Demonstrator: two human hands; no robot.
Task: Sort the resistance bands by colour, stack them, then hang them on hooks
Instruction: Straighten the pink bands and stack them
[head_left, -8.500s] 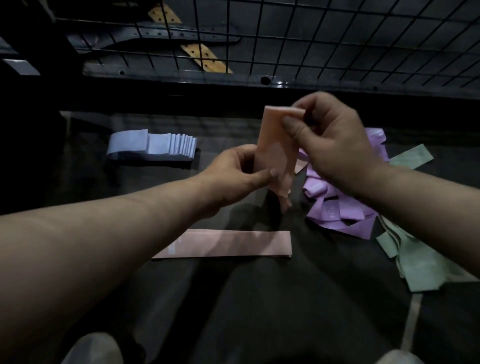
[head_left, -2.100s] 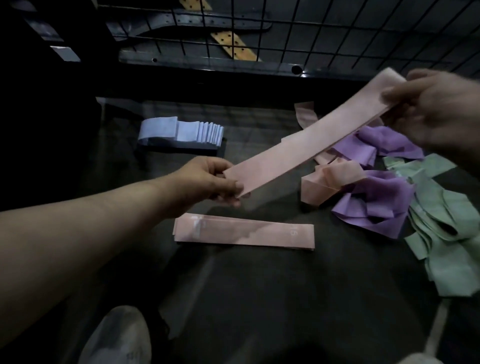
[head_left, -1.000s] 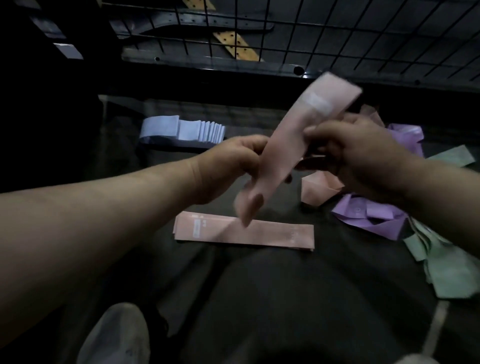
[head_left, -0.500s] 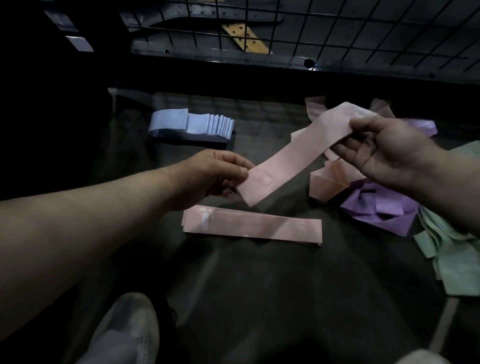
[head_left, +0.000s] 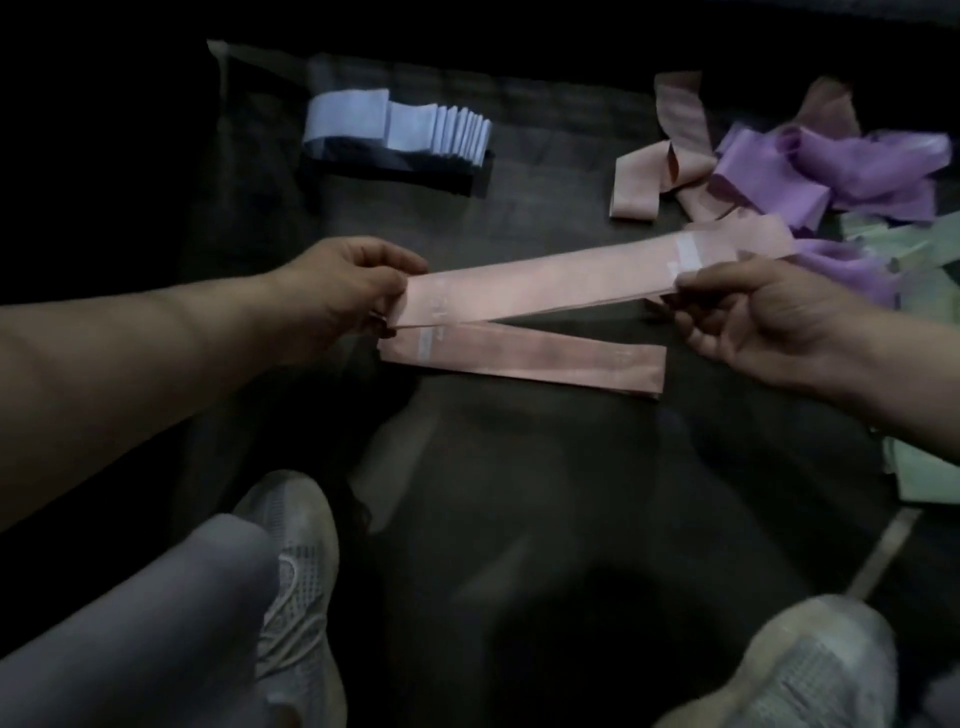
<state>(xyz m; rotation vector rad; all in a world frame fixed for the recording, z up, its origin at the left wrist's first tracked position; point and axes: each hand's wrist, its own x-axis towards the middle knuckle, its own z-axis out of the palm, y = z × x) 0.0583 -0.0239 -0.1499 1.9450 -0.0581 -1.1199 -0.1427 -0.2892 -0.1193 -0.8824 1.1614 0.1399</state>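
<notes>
I hold a pink band (head_left: 545, 283) stretched flat between both hands, just above the pink stack (head_left: 524, 358) lying on the dark floor. My left hand (head_left: 343, 291) pinches its left end, right over the stack's left end. My right hand (head_left: 753, 317) pinches the right end, which sits higher and farther back. A stack of light blue bands (head_left: 400, 124) lies at the back left. Loose pink bands (head_left: 660, 171), purple bands (head_left: 841, 171) and green bands (head_left: 914, 249) are heaped at the right.
My two pale shoes (head_left: 296, 561) (head_left: 810, 670) and a grey trouser leg (head_left: 130, 634) fill the bottom of the view. The dark floor (head_left: 519, 493) stretches between the shoes and the pink stack. A pale strip (head_left: 883, 551) lies on the floor at the lower right.
Both hands have lowered the pink band from a steep slant to nearly level, close over the pink stack. The view has tipped downward, so the wire grid is out of sight.
</notes>
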